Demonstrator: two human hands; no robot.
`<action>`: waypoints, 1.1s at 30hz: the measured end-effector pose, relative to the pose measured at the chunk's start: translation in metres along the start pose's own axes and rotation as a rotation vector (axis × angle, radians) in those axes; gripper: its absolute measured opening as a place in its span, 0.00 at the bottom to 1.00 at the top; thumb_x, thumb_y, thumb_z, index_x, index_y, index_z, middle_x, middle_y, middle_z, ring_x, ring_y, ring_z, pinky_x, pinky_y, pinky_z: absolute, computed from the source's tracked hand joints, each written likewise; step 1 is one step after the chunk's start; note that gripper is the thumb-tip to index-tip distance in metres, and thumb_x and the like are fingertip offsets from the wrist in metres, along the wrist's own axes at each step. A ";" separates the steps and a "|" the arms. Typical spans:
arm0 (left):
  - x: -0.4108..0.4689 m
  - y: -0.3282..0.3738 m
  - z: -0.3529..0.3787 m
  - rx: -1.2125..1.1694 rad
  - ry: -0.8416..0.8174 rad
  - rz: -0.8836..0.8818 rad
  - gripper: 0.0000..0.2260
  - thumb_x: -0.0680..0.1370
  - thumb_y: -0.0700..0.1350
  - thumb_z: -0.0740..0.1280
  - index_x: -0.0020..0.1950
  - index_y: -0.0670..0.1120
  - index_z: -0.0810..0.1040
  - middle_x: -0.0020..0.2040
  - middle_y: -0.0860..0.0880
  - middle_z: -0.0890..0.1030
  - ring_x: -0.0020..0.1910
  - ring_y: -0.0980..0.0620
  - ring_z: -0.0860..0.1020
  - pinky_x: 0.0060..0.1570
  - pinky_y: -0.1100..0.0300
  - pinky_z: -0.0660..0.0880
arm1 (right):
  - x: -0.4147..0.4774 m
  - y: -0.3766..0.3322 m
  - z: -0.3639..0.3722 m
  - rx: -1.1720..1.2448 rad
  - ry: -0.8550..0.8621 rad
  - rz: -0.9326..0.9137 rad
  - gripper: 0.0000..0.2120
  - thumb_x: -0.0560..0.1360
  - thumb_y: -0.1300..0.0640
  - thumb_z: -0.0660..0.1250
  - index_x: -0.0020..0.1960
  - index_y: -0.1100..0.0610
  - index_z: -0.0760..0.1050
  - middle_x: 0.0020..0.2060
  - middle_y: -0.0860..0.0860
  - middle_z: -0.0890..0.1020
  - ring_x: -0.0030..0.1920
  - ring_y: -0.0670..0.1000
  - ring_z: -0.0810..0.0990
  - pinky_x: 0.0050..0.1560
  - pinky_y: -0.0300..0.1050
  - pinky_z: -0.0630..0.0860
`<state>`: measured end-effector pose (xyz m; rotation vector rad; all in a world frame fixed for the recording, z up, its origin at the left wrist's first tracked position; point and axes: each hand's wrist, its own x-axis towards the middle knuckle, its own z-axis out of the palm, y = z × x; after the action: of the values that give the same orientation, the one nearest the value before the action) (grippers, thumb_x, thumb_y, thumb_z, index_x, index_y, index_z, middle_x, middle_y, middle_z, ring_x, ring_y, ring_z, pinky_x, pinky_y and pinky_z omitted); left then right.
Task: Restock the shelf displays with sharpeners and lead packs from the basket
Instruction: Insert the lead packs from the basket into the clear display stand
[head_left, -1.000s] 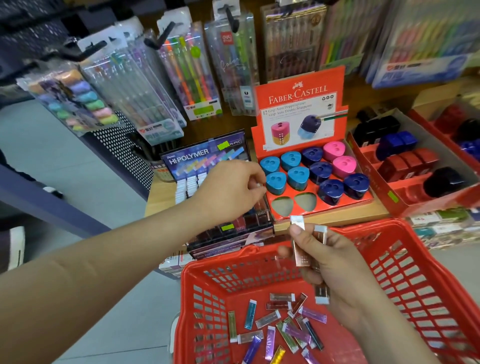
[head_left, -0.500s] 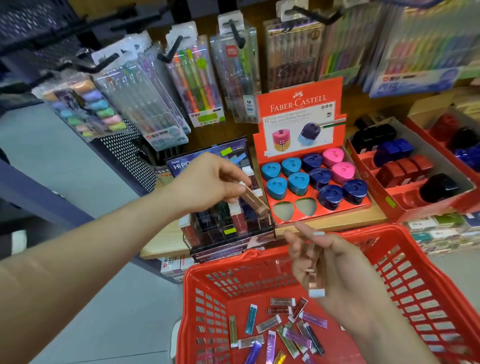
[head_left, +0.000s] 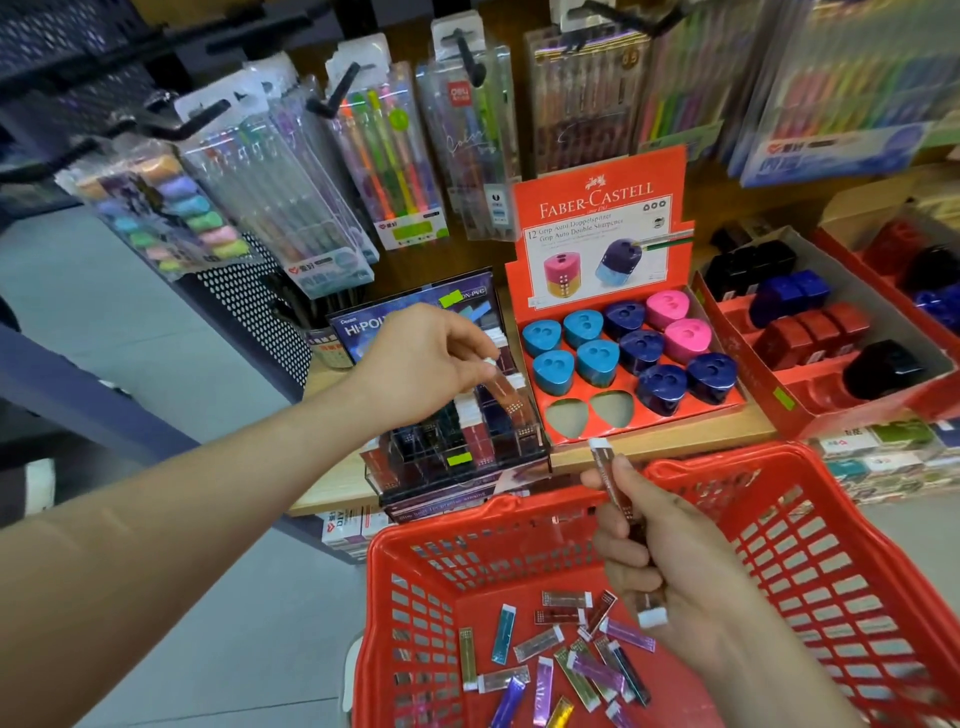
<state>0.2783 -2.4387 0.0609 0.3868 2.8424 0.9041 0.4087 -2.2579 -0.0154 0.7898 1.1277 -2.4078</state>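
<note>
our left hand (head_left: 426, 358) reaches out over the clear lead display case (head_left: 457, 441), thumb and fingertips pinching a brown lead pack (head_left: 503, 388) by its white cap. the pack hangs tilted, its lower end just above the compartments on the right of the case. our right hand (head_left: 675, 566) is held over the near rim of the red basket (head_left: 831, 561), fingers curled round a small bundle of lead packs (head_left: 609, 475); one white-capped end points up toward the shelf and another shows below the palm. loose lead packs (head_left: 571, 660) in purple, teal, green and brown lie scattered on the basket floor. just right of the case stands the red sharpener display (head_left: 597, 208) on the wooden shelf (head_left: 675, 441), holding blue, navy and pink sharpeners (head_left: 597, 361), with two triangular slots (head_left: 589, 413) open at its front left. pen packs (head_left: 389, 156) hang above. a red tray (head_left: 810, 410) of dark sharpeners sits further right.
</note>
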 end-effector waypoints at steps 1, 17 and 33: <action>0.000 0.001 0.003 0.040 -0.003 0.016 0.04 0.73 0.44 0.74 0.47 0.49 0.84 0.38 0.55 0.82 0.38 0.61 0.80 0.44 0.63 0.78 | 0.001 0.000 -0.001 0.017 -0.010 -0.001 0.14 0.79 0.51 0.63 0.53 0.61 0.81 0.27 0.50 0.69 0.23 0.44 0.61 0.16 0.34 0.57; 0.001 0.002 0.038 0.682 -0.027 0.459 0.10 0.79 0.46 0.62 0.59 0.45 0.76 0.53 0.47 0.77 0.55 0.47 0.75 0.53 0.54 0.71 | -0.008 -0.007 0.006 -0.164 0.000 -0.159 0.09 0.73 0.52 0.69 0.42 0.58 0.75 0.29 0.52 0.75 0.21 0.44 0.64 0.20 0.34 0.54; -0.006 0.016 0.005 -0.228 -0.093 -0.084 0.05 0.77 0.43 0.68 0.45 0.51 0.83 0.39 0.46 0.84 0.40 0.49 0.83 0.45 0.53 0.81 | 0.001 -0.008 0.004 0.217 0.122 -0.026 0.16 0.68 0.70 0.55 0.49 0.55 0.73 0.40 0.54 0.77 0.31 0.47 0.68 0.30 0.40 0.62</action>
<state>0.2884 -2.4251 0.0659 0.2726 2.6140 1.1452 0.4025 -2.2561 -0.0087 1.0087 0.9349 -2.5642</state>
